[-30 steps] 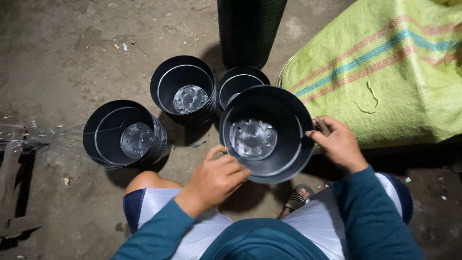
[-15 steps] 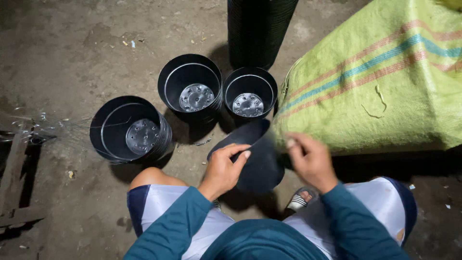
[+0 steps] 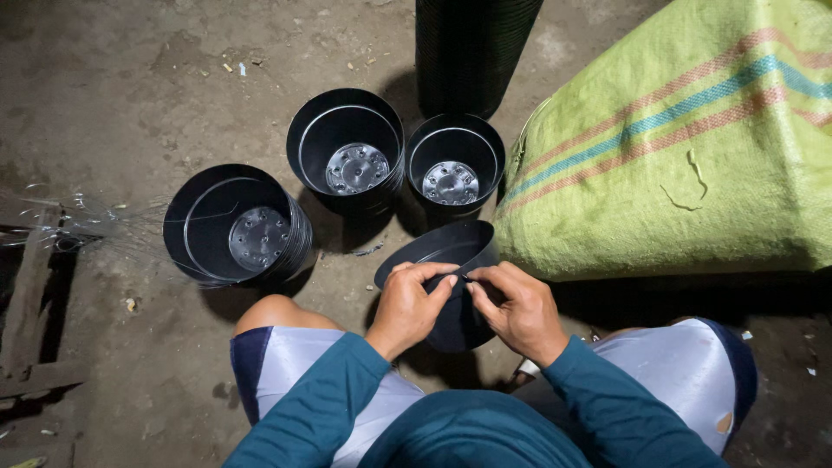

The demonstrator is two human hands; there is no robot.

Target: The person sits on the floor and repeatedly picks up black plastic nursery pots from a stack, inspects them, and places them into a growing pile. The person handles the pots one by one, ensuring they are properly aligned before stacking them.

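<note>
Head view looks straight down on you, crouched with your knees spread so the work sits between them. Your left hand (image 3: 414,303) and right hand (image 3: 513,305) both pinch the near rim of a black pot (image 3: 451,282), fingertips meeting at one spot on the edge; the pot is tipped with its mouth turned away from you, which puts that rim right under your fingers. Just past it, two pots stand upright side by side, a mid pot (image 3: 347,149) and a right pot (image 3: 456,162), mouths up so their holed bases show. A left pot (image 3: 232,224) stands apart from them. A green sack (image 3: 685,147) lies just right of your hands, touching the tipped pot. Farthest off stands a tall dark stack (image 3: 472,48).
</note>
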